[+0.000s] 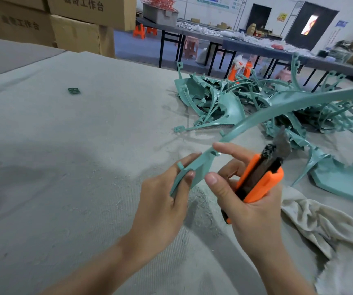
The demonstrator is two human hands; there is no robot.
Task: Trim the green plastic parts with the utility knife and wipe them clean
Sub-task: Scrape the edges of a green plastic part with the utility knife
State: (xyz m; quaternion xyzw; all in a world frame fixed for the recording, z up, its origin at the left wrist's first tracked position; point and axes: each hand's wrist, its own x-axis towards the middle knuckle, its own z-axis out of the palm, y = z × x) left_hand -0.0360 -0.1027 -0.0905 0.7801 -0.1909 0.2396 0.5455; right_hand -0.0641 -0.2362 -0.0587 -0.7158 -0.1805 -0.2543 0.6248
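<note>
A long curved green strip arcs above a green parts pile; orange knife, blade out, upright; cream rag right.

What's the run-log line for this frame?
left hand holds green part | right hand grips utility knife, blade out | cloth untouched

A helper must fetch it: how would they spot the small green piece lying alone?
Start at the grey table near the cardboard boxes. Far left of the pile of teal parts lies the small square piece. Unlike those long curved parts, it is darker, flat and alone.
</note>
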